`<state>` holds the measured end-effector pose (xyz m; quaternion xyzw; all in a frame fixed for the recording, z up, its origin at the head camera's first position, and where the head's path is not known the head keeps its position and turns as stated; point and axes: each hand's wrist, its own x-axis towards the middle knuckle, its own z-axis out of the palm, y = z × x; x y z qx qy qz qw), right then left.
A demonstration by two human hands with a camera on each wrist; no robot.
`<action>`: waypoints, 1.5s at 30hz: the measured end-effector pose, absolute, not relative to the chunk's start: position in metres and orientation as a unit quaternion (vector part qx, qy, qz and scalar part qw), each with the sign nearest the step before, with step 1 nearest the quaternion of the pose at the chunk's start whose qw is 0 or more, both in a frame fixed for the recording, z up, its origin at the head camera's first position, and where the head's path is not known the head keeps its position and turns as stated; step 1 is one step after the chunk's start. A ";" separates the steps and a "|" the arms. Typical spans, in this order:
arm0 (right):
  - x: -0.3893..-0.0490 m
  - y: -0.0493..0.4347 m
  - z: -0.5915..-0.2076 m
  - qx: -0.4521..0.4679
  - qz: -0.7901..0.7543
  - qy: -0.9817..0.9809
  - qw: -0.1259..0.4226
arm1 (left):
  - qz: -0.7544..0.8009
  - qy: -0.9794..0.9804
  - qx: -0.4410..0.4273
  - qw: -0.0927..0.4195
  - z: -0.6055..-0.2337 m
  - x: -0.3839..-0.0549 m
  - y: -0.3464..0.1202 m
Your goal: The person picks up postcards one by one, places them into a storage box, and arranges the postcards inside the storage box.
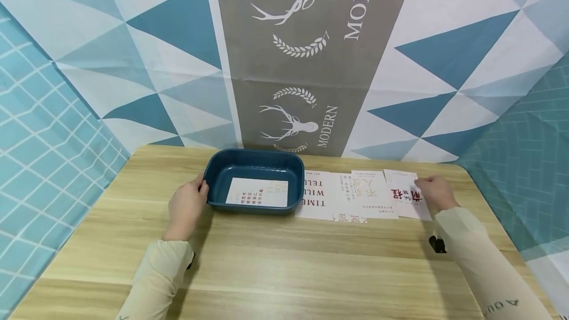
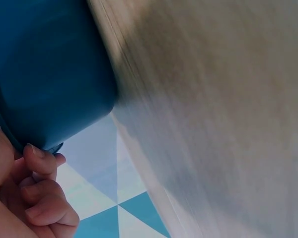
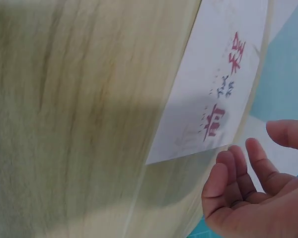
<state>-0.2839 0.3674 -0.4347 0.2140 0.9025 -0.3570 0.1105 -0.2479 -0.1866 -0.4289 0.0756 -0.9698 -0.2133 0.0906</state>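
A dark blue rectangular dish [image 1: 253,158] stands on the table, with a printed card [image 1: 251,192] lying inside it. At its left end my left hand [image 1: 188,206] pinches the rim; in the left wrist view the curled fingers [image 2: 39,161] meet the rim from below. To the right of the dish several white printed cards lie in an overlapping row. My right hand [image 1: 437,192] is at the rightmost card [image 1: 406,191], which has red characters. In the right wrist view the thumb and fingers [image 3: 216,186] are apart and loosely bent, just beyond that card's end.
The wooden table [image 1: 284,265] reaches toward me below the dish and cards. Behind it hangs a patterned curtain [image 1: 284,63] with triangles and deer heads, close to the table's far edge. Blue tile-patterned walls [image 1: 31,152] flank both sides.
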 end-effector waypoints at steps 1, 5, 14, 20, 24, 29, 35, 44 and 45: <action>-0.284 0.368 -0.434 0.214 -0.357 0.902 0.115 | -0.213 -0.970 0.077 0.091 -0.429 -0.249 -0.187; -0.283 0.368 -0.432 0.230 -0.347 0.900 0.132 | -0.212 -0.970 0.080 0.094 -0.429 -0.250 -0.187; -0.286 0.374 -0.441 0.234 -0.308 0.914 0.120 | -0.211 -0.969 0.075 0.106 -0.429 -0.249 -0.186; -0.289 0.369 -0.443 0.255 -0.288 0.915 0.119 | -0.211 -0.969 0.073 0.104 -0.428 -0.249 -0.186; -0.290 0.363 -0.442 0.255 -0.254 0.925 0.119 | -0.210 -0.969 0.079 0.099 -0.428 -0.249 -0.186; -0.290 0.360 -0.441 0.259 -0.248 0.926 0.115 | -0.210 -0.969 0.084 0.099 -0.427 -0.248 -0.186; -0.291 0.362 -0.442 0.263 -0.251 0.924 0.117 | -0.209 -0.969 0.080 0.101 -0.427 -0.248 -0.186; -0.289 0.365 -0.440 0.288 -0.289 0.906 0.114 | -0.207 -0.971 0.078 0.094 -0.427 -0.249 -0.185; -0.288 0.365 -0.440 0.286 -0.297 0.904 0.110 | -0.208 -0.970 0.079 0.096 -0.427 -0.249 -0.185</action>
